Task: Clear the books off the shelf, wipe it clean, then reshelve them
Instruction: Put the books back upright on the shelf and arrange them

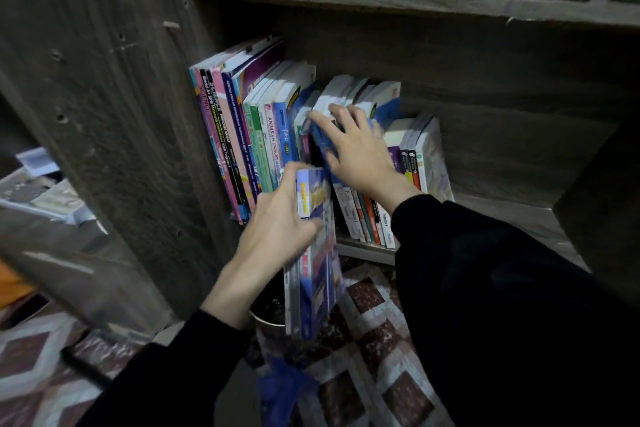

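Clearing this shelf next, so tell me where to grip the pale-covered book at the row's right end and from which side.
Take the pale-covered book by its spine edge near the top, coming from the front right. Its right cover faces bare shelf, leaving room to reach in; its left side is packed against neighbouring books, and the right hand crowds that side.

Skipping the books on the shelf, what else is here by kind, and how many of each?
Hands: 2, the left hand and the right hand
Off-shelf book, gripped by the left hand: 1, as far as shows
Metal cup: 1
Total: 4
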